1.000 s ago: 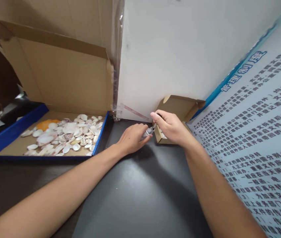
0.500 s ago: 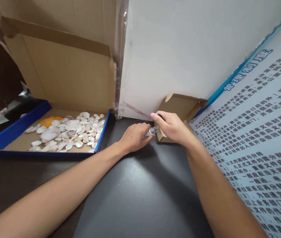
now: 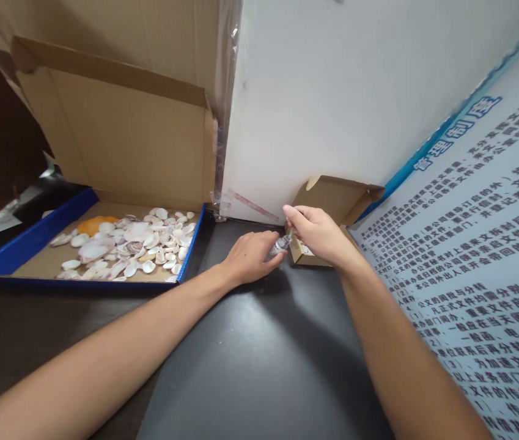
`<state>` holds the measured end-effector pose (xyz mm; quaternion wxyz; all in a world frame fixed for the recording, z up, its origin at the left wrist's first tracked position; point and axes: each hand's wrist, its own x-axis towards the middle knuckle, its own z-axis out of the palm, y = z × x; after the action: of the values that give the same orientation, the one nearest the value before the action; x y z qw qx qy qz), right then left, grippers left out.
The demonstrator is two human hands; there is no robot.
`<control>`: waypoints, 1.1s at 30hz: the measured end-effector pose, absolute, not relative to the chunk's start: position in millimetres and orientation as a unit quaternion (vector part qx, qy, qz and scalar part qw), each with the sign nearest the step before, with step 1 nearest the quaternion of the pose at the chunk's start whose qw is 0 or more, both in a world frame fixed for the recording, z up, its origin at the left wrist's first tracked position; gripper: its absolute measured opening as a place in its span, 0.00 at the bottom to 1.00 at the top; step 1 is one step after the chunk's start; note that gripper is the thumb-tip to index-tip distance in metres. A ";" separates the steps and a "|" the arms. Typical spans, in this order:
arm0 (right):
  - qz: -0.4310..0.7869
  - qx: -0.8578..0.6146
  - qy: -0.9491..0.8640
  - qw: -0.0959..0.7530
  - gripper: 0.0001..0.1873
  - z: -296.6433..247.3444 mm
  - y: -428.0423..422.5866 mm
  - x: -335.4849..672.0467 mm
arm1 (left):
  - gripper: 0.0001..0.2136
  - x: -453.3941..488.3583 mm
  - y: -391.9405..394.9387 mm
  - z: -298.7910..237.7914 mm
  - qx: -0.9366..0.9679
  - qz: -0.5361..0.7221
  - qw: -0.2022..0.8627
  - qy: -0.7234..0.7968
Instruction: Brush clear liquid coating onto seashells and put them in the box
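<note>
head view: my left hand (image 3: 250, 256) grips a small bottle (image 3: 279, 245); my right hand (image 3: 318, 235), fingers closed, contents unclear, partly blocks a small cardboard box (image 3: 339, 200); seashells (image 3: 137, 233) lie left.

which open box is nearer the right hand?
The small plain brown cardboard box, partly hidden by the right hand. The other, a larger blue-sided box, holds shells and stands left of the left hand.

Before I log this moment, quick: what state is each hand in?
Left hand: closed around a small, clear, bottle-like container.
Right hand: closed in a pinch; its contents cannot be told.
</note>
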<state>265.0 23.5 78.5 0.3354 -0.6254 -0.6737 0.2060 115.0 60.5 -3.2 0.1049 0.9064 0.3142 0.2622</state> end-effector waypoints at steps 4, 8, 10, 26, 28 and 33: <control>0.117 -0.659 -0.683 0.292 0.24 83.0 20.2 263.7 | 0.10 115.0 59.5 -2.7 0.905 0.259 0.115 0.316; 0.123 -0.665 -0.680 0.283 0.24 81.2 22.1 264.0 | 0.11 115.1 59.0 -2.8 0.908 0.251 0.107 0.319; 0.182 -0.655 -0.668 0.303 0.24 79.0 24.3 264.4 | 0.11 115.1 59.5 -3.4 0.907 0.254 0.102 0.320; 0.341 -0.563 -0.652 0.375 0.16 87.2 16.4 259.5 | 0.15 114.7 62.6 -7.7 0.888 0.292 0.109 0.339; 0.245 -0.578 -0.700 0.341 0.17 91.8 9.7 255.1 | 0.14 114.2 62.4 -7.1 0.889 0.296 0.104 0.332; 0.060 -0.622 -0.744 0.238 0.17 94.6 2.1 248.0 | 0.11 114.0 59.7 -5.2 0.897 0.295 0.101 0.314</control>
<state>248.0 2.1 94.6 0.2383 -0.6218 -0.7436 0.0601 114.0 59.7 -5.2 0.1008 0.8968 0.3136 0.2953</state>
